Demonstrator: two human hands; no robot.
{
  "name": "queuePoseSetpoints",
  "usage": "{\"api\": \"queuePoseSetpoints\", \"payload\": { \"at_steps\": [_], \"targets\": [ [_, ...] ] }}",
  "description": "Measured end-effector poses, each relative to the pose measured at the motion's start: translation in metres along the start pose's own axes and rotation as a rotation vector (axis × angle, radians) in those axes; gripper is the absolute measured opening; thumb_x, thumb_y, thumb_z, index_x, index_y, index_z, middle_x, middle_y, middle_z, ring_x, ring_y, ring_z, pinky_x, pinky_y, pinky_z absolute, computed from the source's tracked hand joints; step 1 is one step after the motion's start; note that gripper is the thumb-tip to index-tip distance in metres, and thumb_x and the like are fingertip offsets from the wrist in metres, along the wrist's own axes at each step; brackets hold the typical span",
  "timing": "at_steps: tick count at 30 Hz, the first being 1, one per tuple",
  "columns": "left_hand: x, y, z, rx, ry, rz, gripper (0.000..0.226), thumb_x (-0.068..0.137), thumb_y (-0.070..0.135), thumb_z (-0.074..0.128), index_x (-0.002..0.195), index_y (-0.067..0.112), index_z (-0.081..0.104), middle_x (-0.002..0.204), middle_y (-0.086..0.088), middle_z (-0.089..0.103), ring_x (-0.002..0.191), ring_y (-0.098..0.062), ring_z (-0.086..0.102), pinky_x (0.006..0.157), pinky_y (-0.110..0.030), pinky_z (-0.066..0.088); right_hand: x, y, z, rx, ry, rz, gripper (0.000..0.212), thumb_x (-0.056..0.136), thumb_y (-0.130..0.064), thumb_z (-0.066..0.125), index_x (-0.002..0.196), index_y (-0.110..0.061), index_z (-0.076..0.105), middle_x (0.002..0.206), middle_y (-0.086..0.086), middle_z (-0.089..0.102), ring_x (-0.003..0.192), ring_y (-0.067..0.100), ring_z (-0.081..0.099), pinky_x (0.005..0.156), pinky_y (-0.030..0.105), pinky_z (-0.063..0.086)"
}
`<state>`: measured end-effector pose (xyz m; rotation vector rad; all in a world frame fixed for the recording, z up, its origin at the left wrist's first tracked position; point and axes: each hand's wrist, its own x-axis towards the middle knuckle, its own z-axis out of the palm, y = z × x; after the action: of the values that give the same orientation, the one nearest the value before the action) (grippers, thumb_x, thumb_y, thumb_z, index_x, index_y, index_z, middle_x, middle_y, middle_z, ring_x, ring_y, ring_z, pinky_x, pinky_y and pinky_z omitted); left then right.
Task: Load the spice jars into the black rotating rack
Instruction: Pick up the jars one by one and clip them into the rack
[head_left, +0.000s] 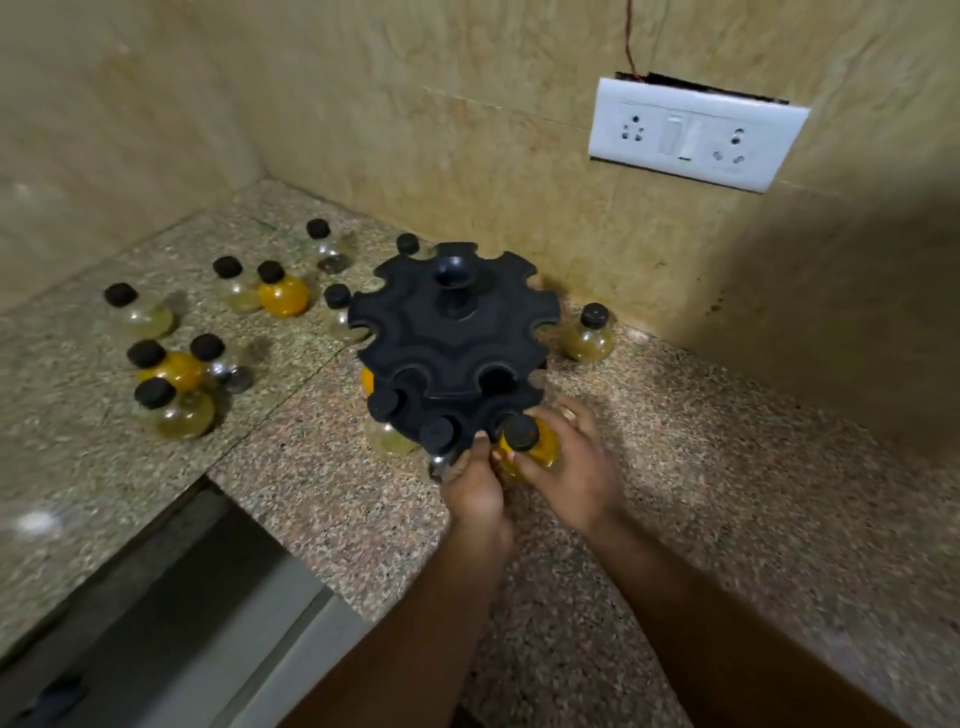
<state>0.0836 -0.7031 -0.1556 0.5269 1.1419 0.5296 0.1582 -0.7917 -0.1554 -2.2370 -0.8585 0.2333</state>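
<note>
Your two hands are bunched together at the near edge of the black rack (452, 332), both on the same yellow jar (537, 454). Your right hand (576, 470) has its fingers wrapped round the jar's right side, so that's a proper grip. Your left hand (475, 486) is pushed up against the jar's left side, thumb pointing up at the rim of the lower tier. It's a bit blurry there, so I can't tell if that hand is actually gripping or just touching. The jar's black cap sits right at the near edge of the lower tier, and I can't tell whether the neck is in a slot.

Just left of it, two more are hanging in the lower tier: a pale jar (389, 441) and, between that one and your left hand, a dark-capped jar (439, 434) where the cap is about all you can see.

The loose jars are standing on the granite counter (311, 519). Most are in a scattered group to the left of the rack, including a bright orange jar (284, 295) and a second orange jar (176, 370) nearer you. A single greenish-brown jar (589, 338) stands on the right of the rack, close to the wall. Up on that wall there's a white socket plate (696, 132).
</note>
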Motion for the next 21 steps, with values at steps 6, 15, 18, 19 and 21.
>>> {"api": "queuePoseSetpoints", "payload": {
  "at_steps": [6,15,18,19,21],
  "targets": [
    [0.004,0.021,-0.027,0.165,-0.255,-0.136,0.024,0.1,0.034,0.059,0.099,0.011,0.065,0.065,0.002,0.056,0.049,-0.011,0.049,0.042,-0.025,0.033,0.009,-0.017,0.015,0.041,0.057,0.121,0.056,0.075,-0.045,0.083,0.126,-0.039,0.059,0.154,-0.005,0.038,0.132,0.023,0.05,0.098,0.038,0.05],
    [0.011,0.044,-0.039,0.423,-0.315,-0.223,0.047,0.097,0.049,0.059,0.058,0.023,0.05,0.057,0.006,0.042,0.049,-0.009,0.039,0.051,-0.026,0.029,0.02,-0.029,0.018,0.09,0.071,0.145,0.075,0.069,-0.035,0.091,0.133,-0.033,0.052,0.138,-0.002,0.053,0.12,0.024,0.057,0.09,0.038,0.051],
    [0.011,0.046,-0.039,0.429,-0.316,-0.194,0.042,0.097,0.048,0.059,0.062,0.024,0.055,0.058,0.006,0.044,0.05,-0.009,0.04,0.052,-0.026,0.03,0.025,-0.03,0.018,0.1,0.052,0.18,0.084,0.066,-0.041,0.092,0.137,-0.035,0.048,0.14,-0.001,0.052,0.122,0.025,0.056,0.091,0.039,0.051],
    [0.009,0.044,-0.037,0.406,-0.309,-0.17,0.037,0.098,0.045,0.059,0.068,0.023,0.059,0.06,0.006,0.047,0.051,-0.009,0.041,0.052,-0.026,0.031,0.026,-0.029,0.017,0.099,0.044,0.186,0.086,0.067,-0.043,0.091,0.139,-0.036,0.046,0.141,-0.002,0.053,0.123,0.025,0.056,0.091,0.038,0.05],
    [0.004,0.034,-0.034,0.328,-0.274,-0.076,0.025,0.099,0.036,0.06,0.081,0.021,0.067,0.064,0.005,0.055,0.053,-0.009,0.046,0.051,-0.026,0.033,0.028,-0.027,0.014,0.096,0.02,0.184,0.089,0.068,-0.045,0.09,0.142,-0.037,0.042,0.142,-0.002,0.053,0.125,0.024,0.056,0.09,0.036,0.047]
  ]
}}
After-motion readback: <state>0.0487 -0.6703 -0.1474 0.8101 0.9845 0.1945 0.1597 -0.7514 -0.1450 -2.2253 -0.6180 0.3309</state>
